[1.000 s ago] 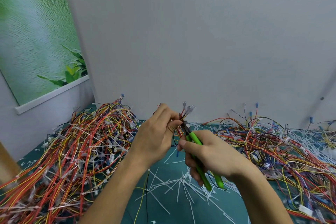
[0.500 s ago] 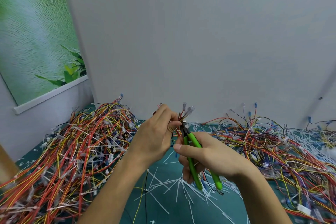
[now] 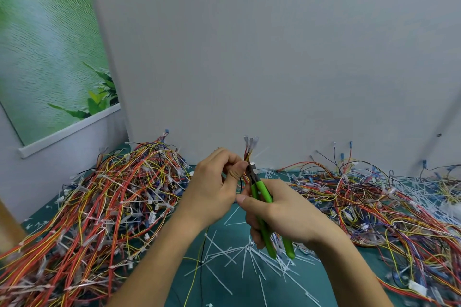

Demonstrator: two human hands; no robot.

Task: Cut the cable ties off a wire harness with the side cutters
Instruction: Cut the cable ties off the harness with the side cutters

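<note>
— Starting nearest us, white cut ties (image 3: 239,257) lie scattered across the green mat (image 3: 224,291), crossing each other between the two forearms.

— And above them, the right hand (image 3: 282,209)?

— Fingers wrapped round the green handles of the side cutters (image 3: 262,194), thumb laid along the top. The handle ends poke out below the palm, only a narrow gap between them.

— Where's the nose pointing?

— Up and to the left, right at a white cable tie (image 3: 252,164) on the wire harness (image 3: 248,156). Whether the blades have closed on it, I can't tell; they're dark and small.

— The left hand (image 3: 212,187)?

— It pinches the harness between thumb and curled fingers, just beside the cutter's nose. Red and yellow wires rise out of that grip to a few clear terminals, and a yellow and a black strand hang down towards the mat.

— Further out?

— A big tangle of red, orange and yellow harnesses (image 3: 99,207) on the left, another heap (image 3: 374,207) on the right, and more white offcuts (image 3: 424,189) at the far right.

— And behind all that?

— A plain grey wall (image 3: 274,57), with a green leafy poster (image 3: 50,45) to the left.
</note>
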